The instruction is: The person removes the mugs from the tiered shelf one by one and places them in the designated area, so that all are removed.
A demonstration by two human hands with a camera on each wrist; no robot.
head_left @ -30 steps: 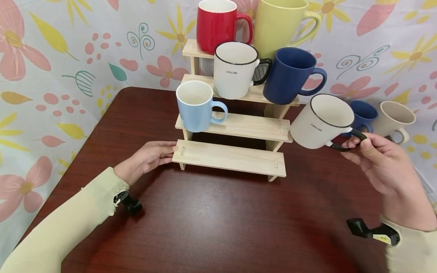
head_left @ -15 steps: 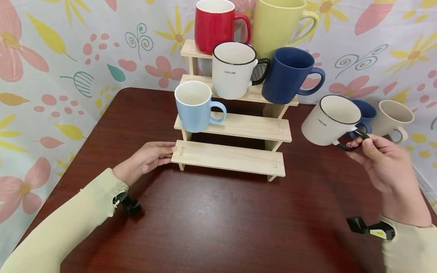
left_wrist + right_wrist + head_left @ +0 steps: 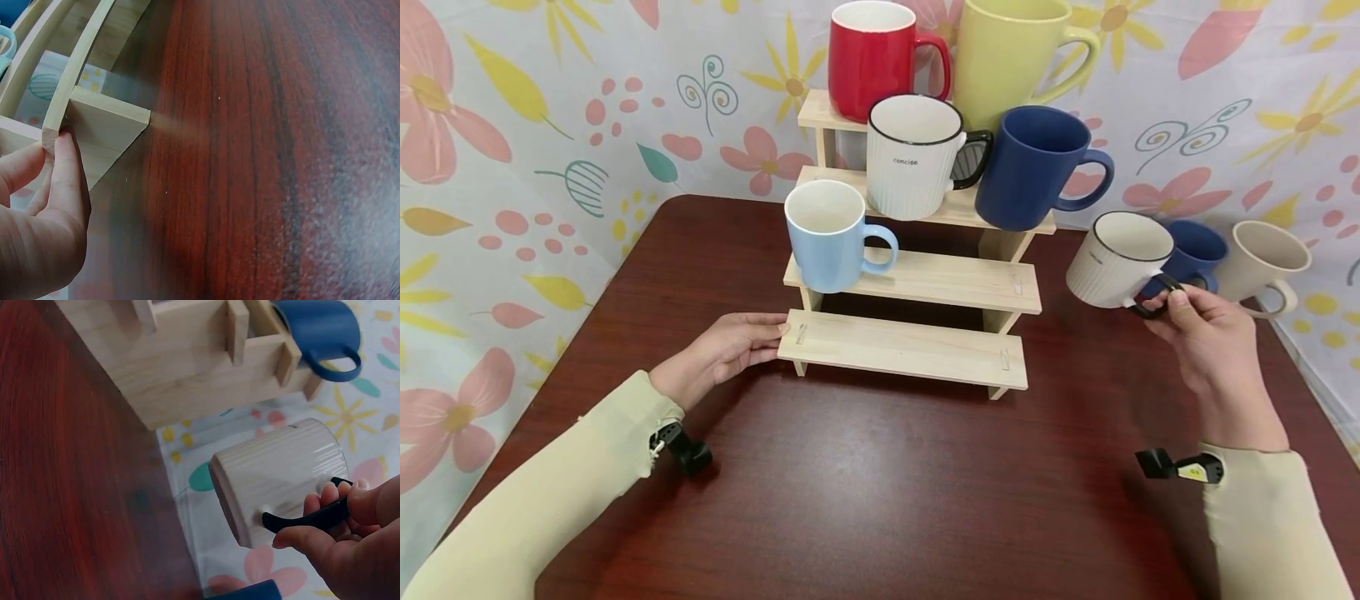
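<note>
My right hand (image 3: pixel 1213 346) grips the black handle of a white ribbed mug (image 3: pixel 1116 262) with a black rim, held slightly tilted to the right of the stand. In the right wrist view, fingers and thumb wrap that handle, and the mug (image 3: pixel 275 481) hangs over the table's far edge. My left hand (image 3: pixel 730 350) pinches the left end of the lowest step of a wooden tiered stand (image 3: pixel 902 342); in the left wrist view, thumb and fingers (image 3: pixel 65 181) hold the board's end from both sides. A light blue mug (image 3: pixel 825 242) stands at the left of the second step.
Higher steps hold a second white mug (image 3: pixel 910 167), a blue mug (image 3: pixel 1030 175), a red mug (image 3: pixel 868 62) and a yellow mug (image 3: pixel 1007 58). Behind the held mug, a small blue mug (image 3: pixel 1198 246) and a beige mug (image 3: pixel 1262 258) stand on the dark red table (image 3: pixel 880 492).
My right hand carried the white mug first right, then slightly back left and farther from me, in front of the small blue mug. My left hand stays on the stand.
</note>
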